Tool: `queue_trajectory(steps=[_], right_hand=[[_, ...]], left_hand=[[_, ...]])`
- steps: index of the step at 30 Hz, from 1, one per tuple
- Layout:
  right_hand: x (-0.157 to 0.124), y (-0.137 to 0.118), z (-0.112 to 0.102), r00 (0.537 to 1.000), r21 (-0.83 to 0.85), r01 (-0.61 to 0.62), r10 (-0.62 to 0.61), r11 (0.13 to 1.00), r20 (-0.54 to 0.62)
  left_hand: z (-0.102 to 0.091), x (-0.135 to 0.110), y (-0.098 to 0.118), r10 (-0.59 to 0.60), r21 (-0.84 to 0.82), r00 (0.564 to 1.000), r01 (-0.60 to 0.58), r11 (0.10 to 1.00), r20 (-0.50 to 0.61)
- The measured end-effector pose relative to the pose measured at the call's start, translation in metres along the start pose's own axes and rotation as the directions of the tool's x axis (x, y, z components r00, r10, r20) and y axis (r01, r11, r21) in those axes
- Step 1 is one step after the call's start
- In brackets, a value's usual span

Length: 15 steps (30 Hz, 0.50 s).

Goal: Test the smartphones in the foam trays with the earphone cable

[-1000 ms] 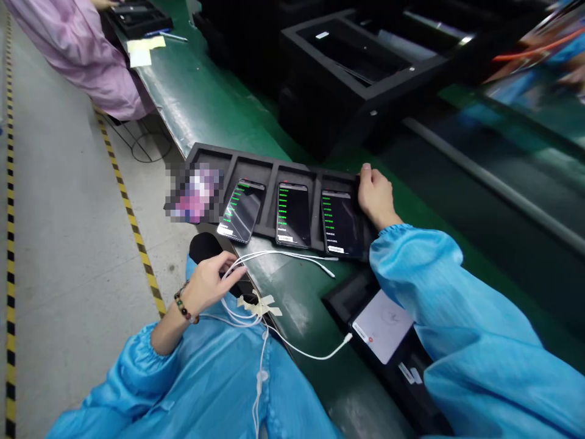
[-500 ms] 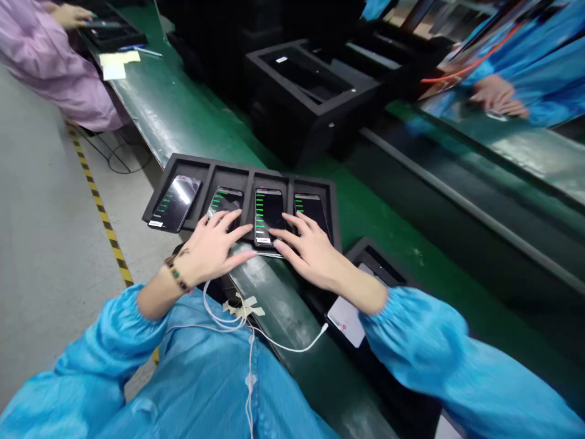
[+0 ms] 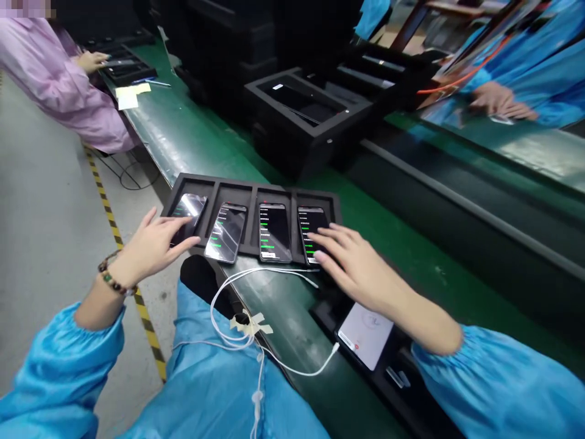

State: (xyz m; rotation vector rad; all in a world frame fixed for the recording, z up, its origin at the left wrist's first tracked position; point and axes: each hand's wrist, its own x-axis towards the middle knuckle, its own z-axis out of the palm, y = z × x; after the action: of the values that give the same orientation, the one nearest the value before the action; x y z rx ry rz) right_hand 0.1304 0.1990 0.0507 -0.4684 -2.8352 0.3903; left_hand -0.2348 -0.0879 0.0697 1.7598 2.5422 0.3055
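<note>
A black foam tray [image 3: 254, 194] with side-by-side compartments holds several smartphones, dark screens up with green and white text lines. My left hand [image 3: 153, 247] is open, its fingers over the leftmost phone [image 3: 191, 210] and partly covering it. Over the rightmost phone [image 3: 309, 221] my right hand [image 3: 354, 262] is open too, fingertips at the screen. Whether the fingertips press the glass I cannot tell. Between the hands lie a phone with a glare streak [image 3: 227, 231] and another smartphone [image 3: 275, 231]; both overhang the tray's near edge.
White cables [image 3: 269, 269] loop at the bench edge under tape [image 3: 251, 322]. One plugs into a white-screened phone [image 3: 365, 335] in a second black tray at right. Stacked black trays [image 3: 292, 131] stand behind. Co-workers' hands show at left [image 3: 91, 61] and far right [image 3: 503, 100].
My left hand has moved left from the second phone to the leftmost one. My right hand has shifted right to the rightmost phone. Highlighted text lines on the screens have changed.
</note>
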Motion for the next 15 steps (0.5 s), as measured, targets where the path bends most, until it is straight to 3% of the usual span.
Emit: queue_trajectory(steps=[3,6,8,11,15], right_hand=[[0.029,0.01,0.02,0.993,-0.027,-0.067,0.069,0.997,0.091],[0.069,0.035,0.014,0.963,-0.097,-0.266,0.259,0.959,-0.078],[0.072,0.051,-0.001,0.949,-0.093,-0.291,0.275,0.952,-0.156],[0.042,0.065,-0.018,0.952,-0.066,-0.251,0.234,0.966,-0.196],[0.004,0.067,-0.013,0.953,-0.02,-0.273,0.267,0.962,-0.144]], left_hand=[[0.012,0.042,-0.01,-0.059,-0.053,0.998,0.061,0.997,0.037],[0.01,0.07,-0.022,-0.147,-0.121,0.989,0.142,0.982,-0.032],[0.004,0.056,-0.029,-0.144,-0.172,0.98,0.12,0.978,-0.14],[-0.001,0.004,-0.038,-0.129,-0.218,0.962,0.076,0.973,-0.242],[0.011,-0.046,-0.04,-0.106,-0.242,0.945,0.03,0.97,-0.309]])
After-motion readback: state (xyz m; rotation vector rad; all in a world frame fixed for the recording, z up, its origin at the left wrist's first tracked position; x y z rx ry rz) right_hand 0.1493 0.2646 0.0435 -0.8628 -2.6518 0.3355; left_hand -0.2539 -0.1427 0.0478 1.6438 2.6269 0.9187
